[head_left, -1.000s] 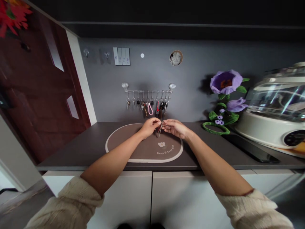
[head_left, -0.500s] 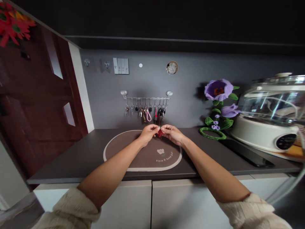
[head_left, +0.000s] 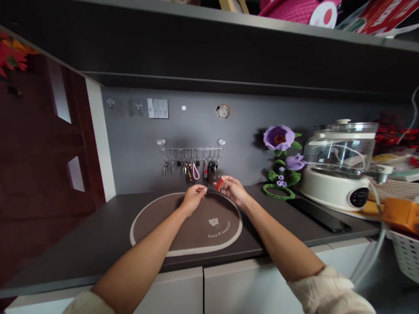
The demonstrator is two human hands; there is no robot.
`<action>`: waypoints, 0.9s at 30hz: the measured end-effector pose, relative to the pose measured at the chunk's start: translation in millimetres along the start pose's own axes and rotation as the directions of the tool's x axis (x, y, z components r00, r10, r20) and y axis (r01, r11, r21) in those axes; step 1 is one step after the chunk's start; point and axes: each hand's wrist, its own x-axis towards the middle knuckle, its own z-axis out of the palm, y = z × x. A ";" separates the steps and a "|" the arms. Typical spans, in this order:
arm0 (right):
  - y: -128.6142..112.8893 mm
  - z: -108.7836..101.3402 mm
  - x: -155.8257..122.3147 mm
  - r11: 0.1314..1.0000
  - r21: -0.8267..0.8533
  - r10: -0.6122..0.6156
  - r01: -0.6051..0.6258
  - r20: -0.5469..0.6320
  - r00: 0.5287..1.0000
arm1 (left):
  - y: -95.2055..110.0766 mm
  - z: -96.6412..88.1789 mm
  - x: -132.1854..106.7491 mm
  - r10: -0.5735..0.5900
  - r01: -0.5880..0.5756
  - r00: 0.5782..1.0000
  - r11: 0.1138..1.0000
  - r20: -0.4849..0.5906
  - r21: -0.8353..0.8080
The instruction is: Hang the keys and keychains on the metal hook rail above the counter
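Note:
My right hand [head_left: 233,188] pinches a small flat red piece [head_left: 219,185], which looks like a key tag, above the back of the brown mat [head_left: 183,237]. To its left, apart from it, my left hand [head_left: 194,198] is closed with thumb and forefinger pressed together. Whatever those fingertips may hold is too small to make out. Just behind both hands, a clear rail [head_left: 193,149] on the wall carries several hanging bunches of keys, a pink loop strap [head_left: 195,171] among them.
Purple fabric flowers [head_left: 279,138] on a green ring base stand at the right. Beyond them sits a white appliance with a clear top [head_left: 338,187], and a black phone-like slab [head_left: 319,215] lies in front. Overhead runs a dark shelf [head_left: 196,52]; a maroon door [head_left: 36,174] is at left.
My hands have parted: the red piece has stayed in my right hand, and my left hand has moved away to the left. The camera view has tilted up and shifted right.

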 end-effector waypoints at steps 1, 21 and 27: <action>-2.7 -1.0 3.6 1.000 0.006 -0.008 0.008 -0.026 1.000 | -1.3 -0.5 0.9 -0.004 0.004 1.000 1.000 -0.012 0.015; -52.0 -3.9 94.7 0.978 -0.211 -0.051 -0.008 -0.272 0.961 | -3.5 -0.6 4.2 -0.096 0.097 0.995 0.995 -0.029 0.030; -46.9 -8.0 102.0 0.973 -0.226 -0.024 -0.045 -0.293 0.956 | -4.4 -0.1 3.9 -0.088 0.089 0.996 0.996 -0.035 0.025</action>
